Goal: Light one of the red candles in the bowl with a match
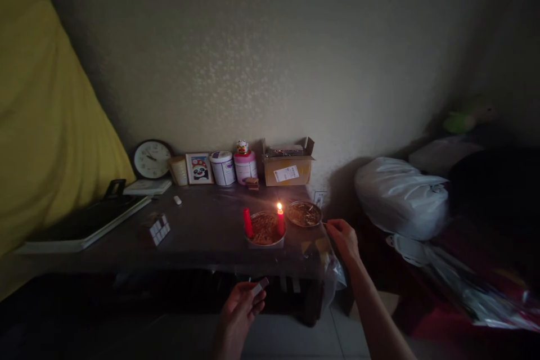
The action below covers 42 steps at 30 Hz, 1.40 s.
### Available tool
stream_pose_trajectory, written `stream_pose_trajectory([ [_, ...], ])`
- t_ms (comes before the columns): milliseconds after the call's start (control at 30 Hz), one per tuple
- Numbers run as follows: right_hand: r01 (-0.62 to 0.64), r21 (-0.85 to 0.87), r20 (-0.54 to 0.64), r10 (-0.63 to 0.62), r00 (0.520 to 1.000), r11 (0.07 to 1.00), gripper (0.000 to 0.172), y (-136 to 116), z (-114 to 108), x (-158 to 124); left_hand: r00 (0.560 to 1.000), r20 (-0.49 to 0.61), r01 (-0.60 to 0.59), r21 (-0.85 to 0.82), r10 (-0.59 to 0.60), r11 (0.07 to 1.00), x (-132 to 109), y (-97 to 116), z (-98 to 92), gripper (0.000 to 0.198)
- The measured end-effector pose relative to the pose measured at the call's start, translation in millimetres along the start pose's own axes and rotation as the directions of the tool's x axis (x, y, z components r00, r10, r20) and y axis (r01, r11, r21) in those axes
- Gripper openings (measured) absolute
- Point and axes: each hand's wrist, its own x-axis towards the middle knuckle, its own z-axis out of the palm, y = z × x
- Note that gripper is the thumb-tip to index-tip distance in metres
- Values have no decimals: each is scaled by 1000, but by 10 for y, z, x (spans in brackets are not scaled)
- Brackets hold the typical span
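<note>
My left hand (242,309) is closed around a small matchbox (260,286) in front of the table edge. With fingertips pinched, my right hand (343,236) holds a thin matchstick (324,224) at the right rim of a round dish (295,223) that contains several small sticks. Left of that dish, a bowl (265,244) of reddish-brown grains has two red candles at its sides. The right candle (280,222) burns with a small flame; the left candle (247,223) shows no flame. Both stand upright.
Along the wall stand a clock (152,159), a framed panda picture (199,169), two tins (223,169) and an open cardboard box (288,171). A cube (155,229) lies on the dark table (202,247). White plastic bags (403,197) are piled at right.
</note>
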Motion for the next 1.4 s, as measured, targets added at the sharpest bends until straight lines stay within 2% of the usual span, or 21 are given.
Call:
stream_pose_trajectory([
  [400, 72, -291, -29, -84, 996, 954, 17, -6, 321, 356, 1000, -7, -13, 21, 13, 1000, 117, -90, -87, 46],
  [667, 78, -359, -53, -103, 993, 930, 18, 7, 485, 499, 1000, 19, 20, 13, -20, 1000, 156, -106, -173, 42],
  [800, 57, -358, -54, -82, 995, 932, 15, 22, 476, 471, 998, 53, 18, 10, -18, 1000, 216, -142, -260, 37],
  [900, 63, -333, -63, -89, 994, 941, 12, -22, 369, 400, 997, 75, 24, 4, -24, 1000, 236, -154, -282, 36],
  [1000, 127, -276, -39, -143, 989, 953, 12, -155, 214, 244, 995, 97, 35, 21, -37, 999, 222, -158, -286, 36],
  [1067, 201, -217, 20, -202, 979, 955, 15, -293, 131, 52, 992, 122, 35, 49, -41, 998, 210, -170, -297, 34],
  [1233, 350, -49, 257, -327, 909, 935, 25, -668, 115, -795, 992, 118, 31, 112, -44, 993, 245, -249, -335, 38],
  [1267, 369, -22, 313, -344, 885, 929, 28, -719, 140, -988, 994, 105, 11, 142, -26, 990, 260, -265, -336, 39],
  [1300, 402, 26, 386, -380, 841, 915, 32, -755, 169, -1170, 996, 84, -13, 181, -3, 983, 275, -277, -332, 39],
  [1333, 439, 99, 467, -432, 772, 893, 31, -776, 201, -1332, 998, 56, -28, 223, 16, 974, 286, -285, -325, 40],
  [1400, 463, 183, 540, -482, 690, 867, 25, -779, 261, -1575, 999, 2, -40, 293, 41, 955, 286, -284, -299, 40],
])
